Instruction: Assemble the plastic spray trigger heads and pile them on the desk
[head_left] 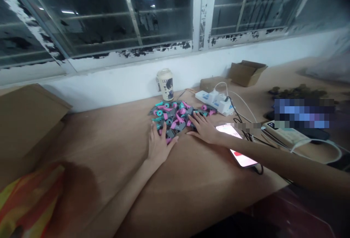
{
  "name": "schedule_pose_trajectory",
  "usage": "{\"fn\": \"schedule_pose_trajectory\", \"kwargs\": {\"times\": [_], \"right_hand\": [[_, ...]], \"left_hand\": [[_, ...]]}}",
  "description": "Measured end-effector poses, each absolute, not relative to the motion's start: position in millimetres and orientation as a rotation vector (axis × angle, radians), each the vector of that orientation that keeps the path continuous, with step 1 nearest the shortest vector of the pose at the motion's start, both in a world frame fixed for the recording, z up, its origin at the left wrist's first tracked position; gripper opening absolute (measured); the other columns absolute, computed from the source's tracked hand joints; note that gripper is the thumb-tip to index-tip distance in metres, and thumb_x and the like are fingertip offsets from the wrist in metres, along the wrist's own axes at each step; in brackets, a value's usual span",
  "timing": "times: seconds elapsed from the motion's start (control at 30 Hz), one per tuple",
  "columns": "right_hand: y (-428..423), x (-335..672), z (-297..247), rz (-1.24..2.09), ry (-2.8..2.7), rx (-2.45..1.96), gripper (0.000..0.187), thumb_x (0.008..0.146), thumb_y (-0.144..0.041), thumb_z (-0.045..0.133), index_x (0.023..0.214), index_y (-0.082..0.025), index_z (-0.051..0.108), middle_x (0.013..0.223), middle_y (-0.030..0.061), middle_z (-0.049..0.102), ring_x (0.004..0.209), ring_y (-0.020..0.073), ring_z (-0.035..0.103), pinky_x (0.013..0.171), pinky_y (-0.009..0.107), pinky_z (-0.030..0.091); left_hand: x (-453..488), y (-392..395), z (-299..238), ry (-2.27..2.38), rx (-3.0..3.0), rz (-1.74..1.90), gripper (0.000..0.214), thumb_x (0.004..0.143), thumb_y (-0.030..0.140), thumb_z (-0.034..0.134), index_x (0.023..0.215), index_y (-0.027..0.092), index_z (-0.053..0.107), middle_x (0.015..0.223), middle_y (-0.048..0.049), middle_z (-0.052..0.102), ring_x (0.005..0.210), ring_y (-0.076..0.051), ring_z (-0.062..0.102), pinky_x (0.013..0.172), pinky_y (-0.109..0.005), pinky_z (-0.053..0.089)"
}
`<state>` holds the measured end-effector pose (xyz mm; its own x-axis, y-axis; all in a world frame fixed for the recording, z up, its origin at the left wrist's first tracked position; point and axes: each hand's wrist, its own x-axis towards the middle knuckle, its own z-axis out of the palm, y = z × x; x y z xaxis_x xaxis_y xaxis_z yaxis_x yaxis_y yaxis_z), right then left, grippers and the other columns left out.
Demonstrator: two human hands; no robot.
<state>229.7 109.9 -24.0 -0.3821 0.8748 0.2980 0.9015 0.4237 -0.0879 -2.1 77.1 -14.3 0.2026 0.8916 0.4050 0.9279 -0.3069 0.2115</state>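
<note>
A heap of small grey, pink and teal plastic parts (179, 115) lies on the brown table (115, 128); their exact kind is too small to tell. My left hand (158, 143) rests at the near left edge of the heap, fingers spread and touching the parts. At the heap's right side lies my right hand (203, 128), its fingers stretched out over the outer pieces. Neither hand is closed around a part. Below my right forearm a phone (244, 156) with a lit screen lies partly covered.
Behind the heap stands a printed cup (165, 84) with a lid. A white power strip (214, 101) with plugs and cables sits to the right. Cardboard boxes (247, 73) (30, 117) stand at the back right and left. A second phone (286, 133) lies among cables.
</note>
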Motion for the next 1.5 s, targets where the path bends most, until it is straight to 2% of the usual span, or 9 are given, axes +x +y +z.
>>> {"fn": "schedule_pose_trajectory", "kwargs": {"times": [0.23,0.4,0.5,0.63,0.87,1.03,1.23,1.37,1.5], "right_hand": [[103.4,221.8,-14.3,-0.099,-2.344,-1.565,0.077,0.085,-0.063,0.034,0.142,-0.013,0.028,0.148,0.0189,0.026,0.136,0.0355,0.024,0.108,0.053,0.022],[64.4,203.2,1.8,-0.062,-2.403,-1.369,0.072,0.086,-0.061,0.036,0.140,-0.014,0.032,0.144,0.0164,0.035,0.135,0.0324,0.027,0.109,0.052,0.022],[38.1,186.6,9.2,-0.003,-2.428,-1.197,0.061,0.087,-0.055,0.039,0.134,-0.016,0.040,0.135,0.0139,0.047,0.128,0.0285,0.039,0.107,0.050,0.027],[22.4,171.8,5.3,0.096,-2.337,-1.133,0.042,0.089,-0.046,0.044,0.118,-0.017,0.054,0.115,0.0094,0.060,0.109,0.0244,0.053,0.097,0.043,0.040],[23.2,178.1,3.6,0.237,-2.108,-1.114,0.025,0.091,-0.035,0.044,0.100,-0.021,0.062,0.102,0.0066,0.064,0.099,0.0200,0.058,0.087,0.038,0.047],[13.4,177.1,20.0,0.281,-2.113,-1.013,0.038,0.083,-0.049,0.055,0.109,-0.021,0.060,0.110,0.0062,0.064,0.107,0.0205,0.056,0.094,0.039,0.042],[17.6,175.0,9.3,0.469,-2.257,-1.079,0.039,0.073,-0.052,0.065,0.102,-0.026,0.065,0.092,0.0008,0.071,0.095,0.0232,0.063,0.096,0.046,0.036],[27.6,171.6,4.4,0.715,-2.136,-1.074,0.037,0.070,-0.043,0.070,0.102,-0.025,0.062,0.095,0.0009,0.071,0.093,0.0198,0.064,0.096,0.042,0.038],[39.1,158.7,1.2,0.939,-1.903,-1.113,0.029,0.067,-0.036,0.072,0.089,-0.020,0.060,0.085,0.0015,0.071,0.084,0.0174,0.066,0.083,0.036,0.046]], "left_hand": [[-10.0,62.1,-13.8,-1.732,-2.331,-0.817,0.067,0.085,0.054,0.043,0.138,0.015,0.035,0.146,-0.0227,0.018,0.133,-0.040,0.023,0.101,-0.055,0.031],[-23.3,34.0,-10.0,-1.724,-2.265,-0.816,0.049,0.083,0.050,0.049,0.117,0.014,0.054,0.122,-0.0193,0.043,0.113,-0.034,0.043,0.092,-0.049,0.040],[-23.5,30.1,-7.2,-1.754,-2.248,-0.702,0.036,0.084,0.045,0.049,0.100,0.015,0.062,0.105,-0.0163,0.052,0.099,-0.031,0.049,0.083,-0.045,0.044],[-20.1,32.8,-3.3,-1.742,-2.281,-0.532,0.030,0.091,0.035,0.040,0.092,0.018,0.065,0.094,-0.0113,0.060,0.091,-0.027,0.053,0.076,-0.039,0.042],[-31.2,-3.8,10.0,-1.485,-2.199,-0.563,0.026,0.092,0.028,0.042,0.087,0.016,0.065,0.082,-0.0081,0.062,0.080,-0.022,0.055,0.068,-0.033,0.038],[-27.8,-51.9,20.0,-1.203,-2.347,-0.638,0.019,0.092,0.022,0.045,0.089,0.016,0.064,0.077,-0.0044,0.060,0.070,-0.017,0.052,0.063,-0.030,0.034],[-11.3,-69.7,20.6,-1.154,-2.452,-0.707,0.015,0.091,0.021,0.048,0.088,0.016,0.062,0.076,-0.0022,0.060,0.070,-0.016,0.052,0.063,-0.031,0.034],[-9.5,-55.0,21.0,-1.219,-2.610,-0.923,0.017,0.091,0.024,0.047,0.089,0.016,0.062,0.081,-0.0028,0.060,0.077,-0.015,0.055,0.072,-0.030,0.039],[-14.8,-23.2,13.6,-1.691,-2.721,-1.370,0.030,0.093,0.032,0.040,0.081,0.017,0.062,0.082,-0.0033,0.060,0.080,-0.014,0.057,0.074,-0.027,0.043]]}}
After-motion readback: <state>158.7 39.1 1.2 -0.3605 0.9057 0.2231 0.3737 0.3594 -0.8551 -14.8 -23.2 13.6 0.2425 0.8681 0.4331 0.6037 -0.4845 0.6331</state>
